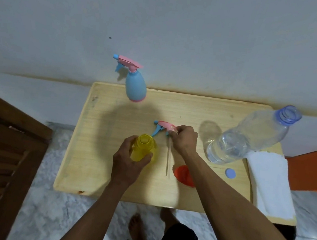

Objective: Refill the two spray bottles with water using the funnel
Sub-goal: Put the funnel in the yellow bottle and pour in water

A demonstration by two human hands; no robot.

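On the pale wooden table [93, 151], with its fine grain and rounded corners, the left hand [128, 162] had its grip curled around a yellow translucent spray bottle [144, 148], which stood upright with its round mouth uncovered. Just beside it, the right hand [184, 140] pinched the pink and blue trigger head [161, 127] at its collar; the thin straight dip tube [168, 157] hung down from the head toward the table.

A small orange-red plastic funnel [184, 173] lay near the front, partly hidden under the right forearm. At the back edge stood the second spray bottle [135, 86], egg-shaped, smooth light blue with a pink base, its pink trigger head in place. To the right, a large clear plastic water bottle [251, 135] with ribbed sides stood open, water inside it, and its round blue cap [230, 173] lay flat just beside it. A folded white cloth [270, 181] of soft texture rested on the right edge of the table.
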